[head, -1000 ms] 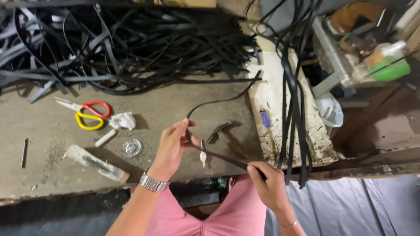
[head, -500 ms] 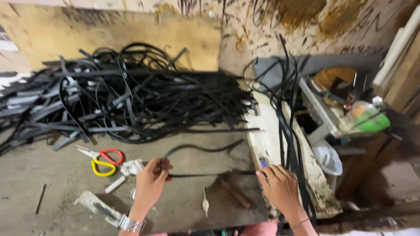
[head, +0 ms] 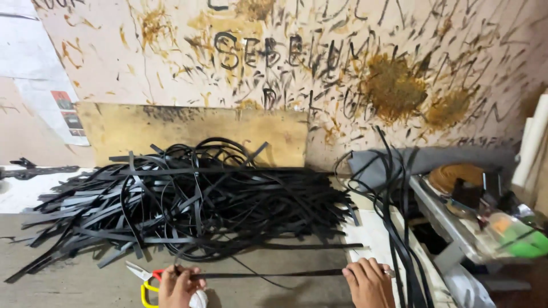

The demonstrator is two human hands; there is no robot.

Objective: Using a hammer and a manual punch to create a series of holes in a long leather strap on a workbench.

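Observation:
A thin black strip is stretched level between my two hands, low in the view. My left hand pinches its left end, just above red and yellow scissors and a white lump. My right hand grips the strip's right end near the edge of a pale board. Behind the strip lies a big tangled pile of black strips on the workbench.
More long black strips hang over the pale board at right. A cluttered metal shelf with a green object stands far right. A yellow wooden panel leans on the scribbled, stained wall behind the pile.
The view has tilted up, so the wall fills the top and my hands sit at the bottom edge. My hands have drawn apart, pulling the strip straight and level.

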